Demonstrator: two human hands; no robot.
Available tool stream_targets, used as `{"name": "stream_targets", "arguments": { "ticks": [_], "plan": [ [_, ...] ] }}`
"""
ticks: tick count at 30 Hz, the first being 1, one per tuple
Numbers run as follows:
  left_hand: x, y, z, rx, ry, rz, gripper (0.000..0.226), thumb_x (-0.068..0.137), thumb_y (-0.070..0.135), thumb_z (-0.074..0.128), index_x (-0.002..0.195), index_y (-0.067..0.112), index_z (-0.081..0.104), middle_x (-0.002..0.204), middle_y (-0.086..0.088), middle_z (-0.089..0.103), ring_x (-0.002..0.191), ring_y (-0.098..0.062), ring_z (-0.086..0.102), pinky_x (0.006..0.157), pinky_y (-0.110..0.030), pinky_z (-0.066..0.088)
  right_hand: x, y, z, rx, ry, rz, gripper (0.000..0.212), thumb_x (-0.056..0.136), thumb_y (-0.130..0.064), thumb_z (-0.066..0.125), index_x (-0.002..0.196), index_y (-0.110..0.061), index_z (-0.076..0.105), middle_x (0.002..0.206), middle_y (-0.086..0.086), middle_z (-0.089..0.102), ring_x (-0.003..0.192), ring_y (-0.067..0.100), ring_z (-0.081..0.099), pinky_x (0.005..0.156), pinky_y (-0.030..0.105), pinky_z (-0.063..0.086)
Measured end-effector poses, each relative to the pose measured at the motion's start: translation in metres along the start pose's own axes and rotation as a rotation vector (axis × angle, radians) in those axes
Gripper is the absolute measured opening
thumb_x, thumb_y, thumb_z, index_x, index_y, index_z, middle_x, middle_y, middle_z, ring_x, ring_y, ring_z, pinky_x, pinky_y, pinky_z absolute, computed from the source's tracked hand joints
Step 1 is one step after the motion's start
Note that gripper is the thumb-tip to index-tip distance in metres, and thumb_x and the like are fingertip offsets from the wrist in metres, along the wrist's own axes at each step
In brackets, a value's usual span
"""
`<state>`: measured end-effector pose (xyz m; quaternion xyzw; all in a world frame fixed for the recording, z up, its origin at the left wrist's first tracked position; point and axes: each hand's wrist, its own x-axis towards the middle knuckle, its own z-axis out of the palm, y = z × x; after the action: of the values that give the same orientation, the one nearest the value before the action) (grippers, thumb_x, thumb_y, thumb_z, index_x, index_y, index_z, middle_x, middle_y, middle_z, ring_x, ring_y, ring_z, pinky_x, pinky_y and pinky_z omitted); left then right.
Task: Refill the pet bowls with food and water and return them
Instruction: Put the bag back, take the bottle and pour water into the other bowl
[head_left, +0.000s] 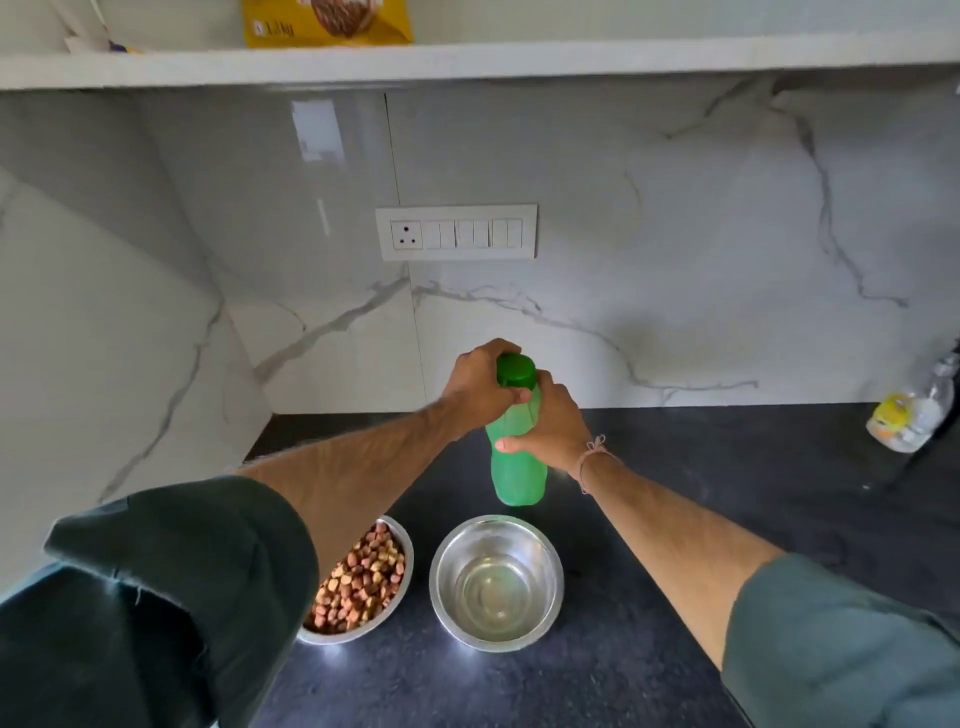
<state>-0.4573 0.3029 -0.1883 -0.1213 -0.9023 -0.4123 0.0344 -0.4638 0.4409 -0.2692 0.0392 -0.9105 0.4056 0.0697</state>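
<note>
Currently, left hand (480, 382) fingers grip cap (516, 370); right hand (556, 428) fingers wrap green bottle (519, 473). Nearside of it: kibble bowl (408, 551), water bowl (543, 553).

Kibble bowl (408, 560), water bowl (448, 564) beside, green bottle (519, 473) upright behind

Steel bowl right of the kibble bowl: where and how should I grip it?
Take the steel bowl by its rim at opposite sides, from above: it sits upright and open, and its smooth rounded walls likely offer no firmer hold.
</note>
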Motion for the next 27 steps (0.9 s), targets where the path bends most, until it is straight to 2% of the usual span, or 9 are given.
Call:
{"name": "stream_targets", "arguments": {
  "ticks": [4,8,11,14,16,18,20,23,27],
  "plan": [
    [0.014,-0.023,0.026,-0.001,-0.048,-0.05,0.063,0.081,0.009,0.082,0.137,0.019,0.055,0.127,-0.002,0.06,0.112,-0.019,0.057,0.087,-0.026,0.052,0.009,0.033,0.022,0.028,-0.037,0.037,0.102,0.038,-0.054,0.09,0.126,-0.028,0.048,0.11,-0.002,0.062,0.098,0.013,0.065,0.079,0.03,0.06],
    [0.028,-0.027,0.032,0.037,-0.052,-0.013,0.059,0.079,0.015,0.082,0.133,0.019,0.057,0.121,0.0,0.062,0.107,-0.018,0.059,0.086,-0.029,0.054,0.021,0.036,0.021,0.146,-0.051,0.092,0.091,0.043,-0.051,0.091,0.121,-0.025,0.051,0.109,-0.004,0.065,0.094,0.01,0.068,0.075,0.024,0.058],
    [0.036,-0.029,0.029,0.241,-0.112,0.145,0.049,0.084,0.035,0.074,0.127,0.018,0.056,0.113,-0.001,0.066,0.1,-0.022,0.064,0.081,-0.03,0.053,0.026,0.033,0.017,0.161,-0.075,0.112,0.079,0.052,-0.055,0.087,0.117,-0.024,0.056,0.102,-0.008,0.069,0.091,0.009,0.069,0.074,0.024,0.057],
    [0.04,-0.029,0.026,0.563,-0.192,0.274,0.057,0.097,0.064,0.043,0.131,0.02,0.05,0.108,-0.003,0.065,0.086,-0.02,0.06,0.071,-0.034,0.048,0.023,0.032,0.019,0.147,-0.079,0.118,0.064,0.062,-0.05,0.086,0.114,-0.025,0.058,0.095,-0.011,0.07,0.087,0.009,0.07,0.067,0.02,0.054],
    [0.041,-0.027,0.025,0.767,-0.207,0.31,0.061,0.1,0.067,0.027,0.134,0.02,0.045,0.103,-0.004,0.063,0.077,-0.02,0.054,0.066,-0.034,0.041,0.019,0.033,0.022,0.156,-0.049,0.118,0.057,0.063,-0.048,0.085,0.11,-0.025,0.061,0.094,-0.013,0.07,0.086,0.006,0.069,0.067,0.019,0.054],
    [0.041,-0.02,0.025,0.906,-0.21,0.323,0.059,0.103,0.063,0.021,0.133,0.017,0.043,0.087,-0.003,0.056,0.069,-0.022,0.051,0.063,-0.034,0.039,0.015,0.03,0.024,0.153,-0.014,0.125,0.053,0.062,-0.052,0.084,0.105,-0.028,0.063,0.092,-0.014,0.071,0.085,0.004,0.069,0.068,0.018,0.055],
    [0.041,-0.012,0.03,0.97,-0.184,0.288,0.058,0.104,0.06,0.019,0.127,0.014,0.046,0.076,-0.004,0.052,0.066,-0.023,0.05,0.063,-0.034,0.039,0.015,0.029,0.027,0.154,0.013,0.14,0.055,0.06,-0.054,0.084,0.104,-0.03,0.063,0.092,-0.014,0.071,0.086,0.005,0.069,0.07,0.023,0.058],
    [0.038,0.0,0.04,0.906,-0.119,0.086,0.057,0.103,0.057,0.023,0.116,0.011,0.054,0.092,-0.009,0.066,0.072,-0.023,0.052,0.067,-0.035,0.04,0.013,0.024,0.032,0.152,0.07,0.163,0.057,0.06,-0.048,0.089,0.105,-0.029,0.06,0.091,-0.012,0.071,0.084,0.009,0.069,0.068,0.024,0.055],
    [0.05,0.021,0.02,0.813,-0.225,-0.089,0.07,0.097,0.069,0.025,0.088,0.012,0.064,0.08,-0.003,0.062,0.076,-0.021,0.06,0.076,-0.034,0.048,0.008,0.021,0.034,0.125,0.115,0.186,0.065,0.06,-0.05,0.086,0.112,-0.029,0.053,0.105,-0.008,0.068,0.096,0.018,0.068,0.087,0.036,0.058]
  ]
}}
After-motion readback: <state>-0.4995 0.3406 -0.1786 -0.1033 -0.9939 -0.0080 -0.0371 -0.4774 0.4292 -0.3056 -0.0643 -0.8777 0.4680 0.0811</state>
